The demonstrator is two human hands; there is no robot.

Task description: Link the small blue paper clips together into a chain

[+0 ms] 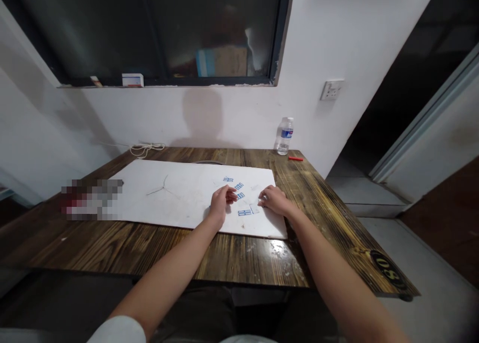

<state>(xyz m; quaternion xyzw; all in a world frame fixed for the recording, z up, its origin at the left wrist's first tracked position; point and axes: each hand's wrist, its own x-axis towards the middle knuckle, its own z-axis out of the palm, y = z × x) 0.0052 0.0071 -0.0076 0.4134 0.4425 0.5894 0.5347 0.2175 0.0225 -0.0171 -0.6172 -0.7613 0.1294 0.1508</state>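
In the head view, blue-outlined shapes (244, 213) lie right of centre on a white board (194, 198), the left hand (220, 203)'s grip loosely spread, the right hand (275, 200)'s impossible to tell, a bottle (286, 135), fill unclear, upper right of centre.

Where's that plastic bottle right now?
In the head view, the bottle stands upright near the far right corner of the table, by the wall, just behind a small red object.

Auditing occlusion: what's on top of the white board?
On the white board: small blue-outlined shapes near its right end and a dark branching line farther left. The left hand and right hand hide whatever lies beneath them; a pixelated patch hides the near-left corner.
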